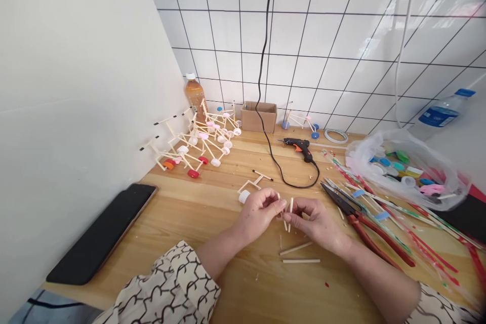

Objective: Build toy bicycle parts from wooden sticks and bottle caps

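My left hand (261, 212) is closed in a pinch on a short pale wooden stick that shows at its fingertips. My right hand (313, 220) pinches another wooden stick (291, 206), held nearly upright. The fingertips of both hands meet, and I cannot tell whether the two sticks are joined. Below the hands, a loose wooden stick (301, 261) and a slanted one (295, 248) lie on the wooden table (212, 217). Just beyond my left hand is a small stick frame (257, 180) with black tips, beside a white bottle cap (244, 196).
Several stick cars with cap wheels (201, 136) crowd the back left, near a tea bottle (195, 93). A black glue gun (298, 147) trails its cord behind my hands. Red-handled pliers (368, 228) and a bag of caps (406, 172) lie right; a black phone (102, 233) lies left.
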Tool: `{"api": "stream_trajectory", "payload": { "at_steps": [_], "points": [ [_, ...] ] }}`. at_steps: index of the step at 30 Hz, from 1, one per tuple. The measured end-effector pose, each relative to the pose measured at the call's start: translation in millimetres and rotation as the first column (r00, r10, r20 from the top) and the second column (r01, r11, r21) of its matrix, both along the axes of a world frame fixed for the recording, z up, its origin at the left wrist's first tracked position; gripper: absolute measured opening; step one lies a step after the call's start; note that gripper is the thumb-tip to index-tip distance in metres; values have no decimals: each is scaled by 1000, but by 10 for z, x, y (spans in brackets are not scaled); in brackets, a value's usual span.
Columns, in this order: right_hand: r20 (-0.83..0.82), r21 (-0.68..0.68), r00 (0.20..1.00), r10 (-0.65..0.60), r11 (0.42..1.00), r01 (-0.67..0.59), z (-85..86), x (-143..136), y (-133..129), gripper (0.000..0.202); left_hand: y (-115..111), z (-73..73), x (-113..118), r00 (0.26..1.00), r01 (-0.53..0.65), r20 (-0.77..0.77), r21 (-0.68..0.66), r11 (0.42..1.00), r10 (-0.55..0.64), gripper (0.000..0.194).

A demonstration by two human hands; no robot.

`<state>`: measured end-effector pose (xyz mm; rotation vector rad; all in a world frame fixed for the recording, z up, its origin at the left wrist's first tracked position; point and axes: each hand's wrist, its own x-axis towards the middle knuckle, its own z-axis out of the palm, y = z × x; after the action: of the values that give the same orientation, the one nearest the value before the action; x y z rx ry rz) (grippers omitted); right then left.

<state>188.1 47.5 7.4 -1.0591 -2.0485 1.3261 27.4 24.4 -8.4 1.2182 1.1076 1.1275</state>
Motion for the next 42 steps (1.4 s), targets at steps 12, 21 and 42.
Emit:
{"api": "stream_trajectory", "payload": {
  "at_steps": [12,21,42],
  "points": [
    [11,103,1000,-12,995,11,-52,-27,-7,35,-11,-3,46,999,-31,-9,33,999,32,17],
    [146,493,988,-45,869,-33,-151,18,32,27,-19,-37,57,986,-18,-160,215,976,53,5],
    [249,481,963,-105,876,-29,-243,55,141,21,176,16,-308,809,-126,-461,470,874,365,8]
  ]
}}
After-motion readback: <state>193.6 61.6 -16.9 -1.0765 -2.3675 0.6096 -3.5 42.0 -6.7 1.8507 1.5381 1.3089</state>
